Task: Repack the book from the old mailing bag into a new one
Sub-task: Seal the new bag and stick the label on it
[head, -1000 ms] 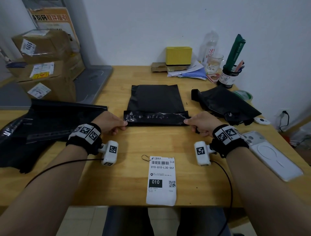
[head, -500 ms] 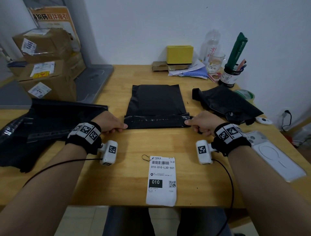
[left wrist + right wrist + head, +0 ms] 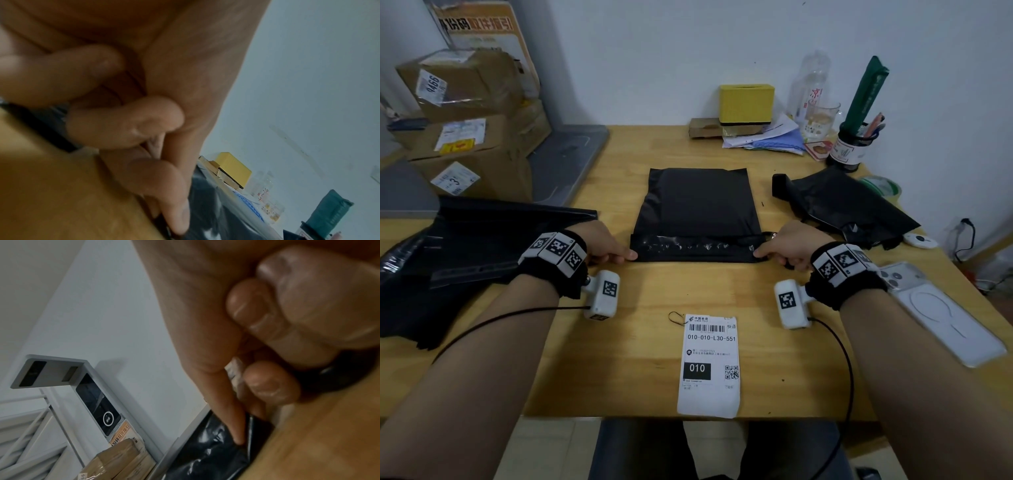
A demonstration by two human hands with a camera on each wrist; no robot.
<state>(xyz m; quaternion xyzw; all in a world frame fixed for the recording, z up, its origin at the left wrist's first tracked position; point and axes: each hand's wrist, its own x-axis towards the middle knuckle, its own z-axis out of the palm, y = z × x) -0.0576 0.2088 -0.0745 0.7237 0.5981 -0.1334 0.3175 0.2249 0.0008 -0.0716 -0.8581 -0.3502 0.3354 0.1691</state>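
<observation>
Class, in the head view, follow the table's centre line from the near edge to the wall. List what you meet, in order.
Shipping label → sealed flap held by both hands → black mailing bag → yellow box.

Wooden table [image 3: 654, 291] with black bag [image 3: 698, 202]

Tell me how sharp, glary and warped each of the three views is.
Head view: sharp, wide-angle bending at the edges, glare on the mailing bag's folded flap. Left wrist view: fingers close and soft, table blurred. Right wrist view: fingers blurred, sheen on the bag's plastic.
</observation>
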